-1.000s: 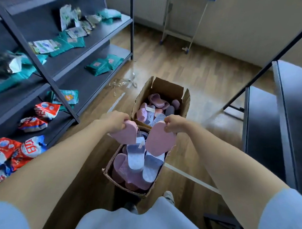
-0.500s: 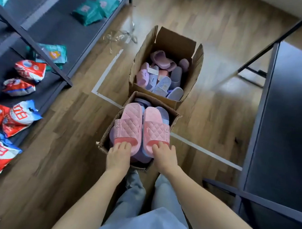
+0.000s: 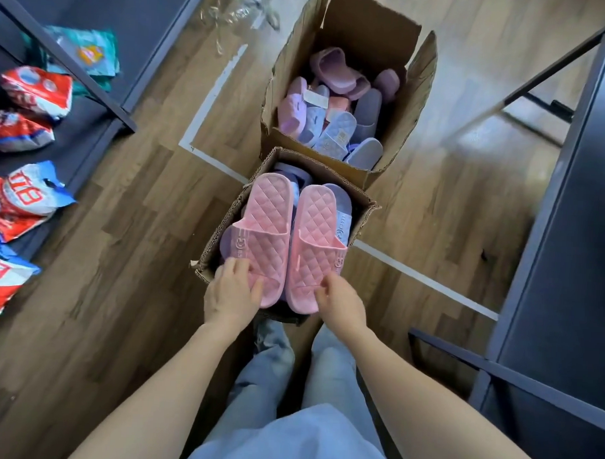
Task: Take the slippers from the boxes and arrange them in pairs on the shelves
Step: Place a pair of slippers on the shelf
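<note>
**Pink slippers, one pair.** Left slipper (image 3: 265, 235) and right slipper (image 3: 316, 243), quilted, straps up. They are held over the open top of the near box (image 3: 222, 233). Long axes are roughly parallel and run from the person toward the far side of that box. Toe ends point at the person, heel ends away. The two lie side by side, inner edges just beside each other.

**Left hand** (image 3: 232, 295). Grasps the toe end of the left slipper at the near box's closest edge, fingers curled onto the strap.

**Right hand** (image 3: 343, 303). Grasps the toe end of the right slipper in the same way.

**Near box.** Cardboard, flaps open, on the wooden floor; lilac slippers (image 3: 343, 210) lie inside, under the pink pair.

**Far box** (image 3: 415, 89). Cardboard, touching the near box's far side; holds mixed lilac, pale blue and pink slippers.

**Left shelf** (image 3: 92, 126). To the left of the near box; carries red-and-white packets (image 3: 24, 199).

**Right shelf** (image 3: 568, 238). Dark, right of the near box.
</note>
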